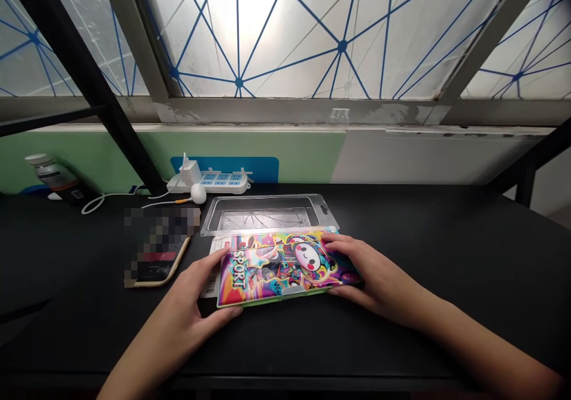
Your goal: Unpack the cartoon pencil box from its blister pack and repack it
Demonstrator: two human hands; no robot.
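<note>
Counter: one black counter (437,227) bears everything; I tell directions from the pencil case.
Left grip: at eight o'clock, my left hand (191,296) spans the case's near end, thumb on the front edge, fingers at the back corner, parted just by the case's depth.
Right grip: at three o'clock, my right hand (372,269) pinches the other end the same way, thumb in front and fingers over the far part of the lid.
Pencil case: one, bright and printed "SPORT", the pencil case (272,269) lies at the clock's centre between my two hands; I judge I hold both ends to keep it steady and square to me.
Card: one printed card (211,284) peeks out at nine o'clock; whether loose or fixed, I can't tell.
Phone: one phone (163,263) at nine o'clock, its screen blurred, probably set aside for elbow room.
Plastic shell: one clear plastic shell (267,217) at twelve, just beyond the case, apparently its packaging.
Power strip: one power strip (223,181) at eleven, against the wall, likely so cords stay out of my way; one charger (191,173) sits in it.
Bottle: one bottle (53,174) at ten, near the wall.
</note>
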